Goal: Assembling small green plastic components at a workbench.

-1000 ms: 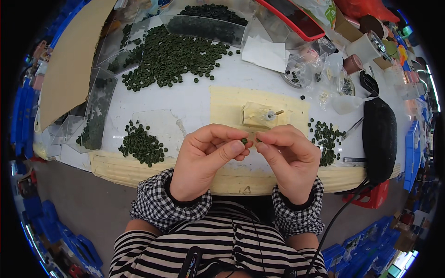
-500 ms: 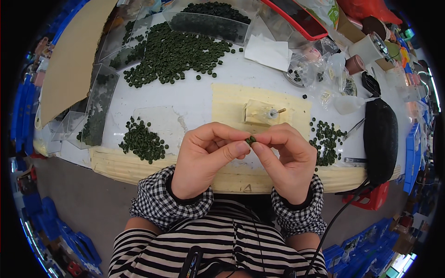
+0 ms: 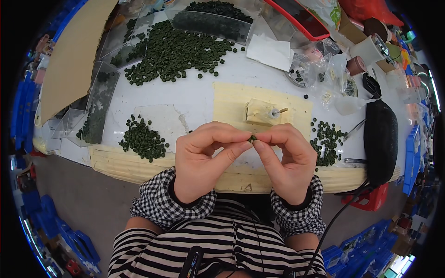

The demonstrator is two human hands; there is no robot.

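Observation:
Between the fingertips of both hands is a small dark green round part [image 3: 251, 138], mostly covered by the fingers. My left hand [image 3: 204, 157] pinches it from the left with thumb and forefinger; my right hand [image 3: 289, 157] does the same from the right. Just beyond them a yellowish block [image 3: 257, 112] with a thin brass-coloured pin pointing right sits on a taped patch [image 3: 227, 99]. Left of my left hand lies a pile of small dark green parts [image 3: 141, 140]. A looser pile of dark green round parts [image 3: 328, 141] lies right of my right hand.
A large heap of green parts [image 3: 176, 55] spreads at the back left, beside clear trays [image 3: 99, 106] and a cardboard sheet [image 3: 69, 60]. White tissue [image 3: 269, 51], a red-framed phone [image 3: 306, 23] and plastic bags [image 3: 320, 69] lie behind. A black pouch-like object [image 3: 380, 139] stands right.
Both hands keep their pinch at nearly the same place. My left thumb and fingers have shifted slightly around the green part. The view has moved very little.

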